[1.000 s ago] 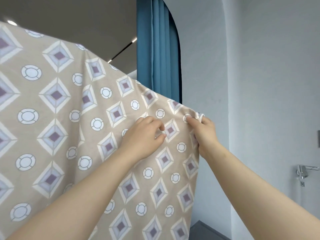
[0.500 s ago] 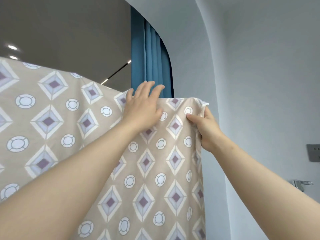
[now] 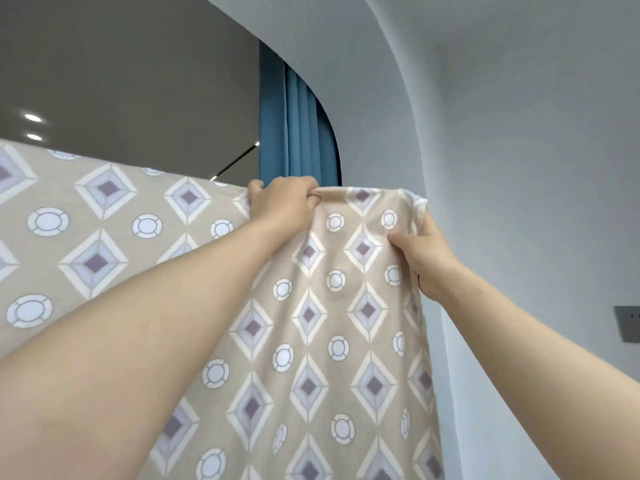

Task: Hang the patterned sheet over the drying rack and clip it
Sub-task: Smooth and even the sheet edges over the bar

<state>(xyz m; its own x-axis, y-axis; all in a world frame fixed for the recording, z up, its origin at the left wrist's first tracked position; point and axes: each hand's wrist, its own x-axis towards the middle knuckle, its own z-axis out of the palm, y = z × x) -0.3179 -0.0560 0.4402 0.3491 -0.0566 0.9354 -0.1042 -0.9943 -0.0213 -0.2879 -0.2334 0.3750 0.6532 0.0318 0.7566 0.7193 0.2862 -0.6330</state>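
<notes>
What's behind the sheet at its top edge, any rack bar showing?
No bar shows. Above the sheet only a blue curtain and ceiling are visible. The left hand grips the top fold, the right hand the side edge; whatever supports it is covered.

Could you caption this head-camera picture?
Both hands, left hand and right hand, grip the patterned sheet along its top edge.

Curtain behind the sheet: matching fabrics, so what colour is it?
Plain blue curtain, head view.

Blue pleated curtain (image 3: 298, 133) hanging at centre, pale grey wall (image 3: 519, 150) curving on the right, grey switch plate (image 3: 627, 323) at its right edge, two recessed ceiling lights (image 3: 33, 126) upper left
</notes>
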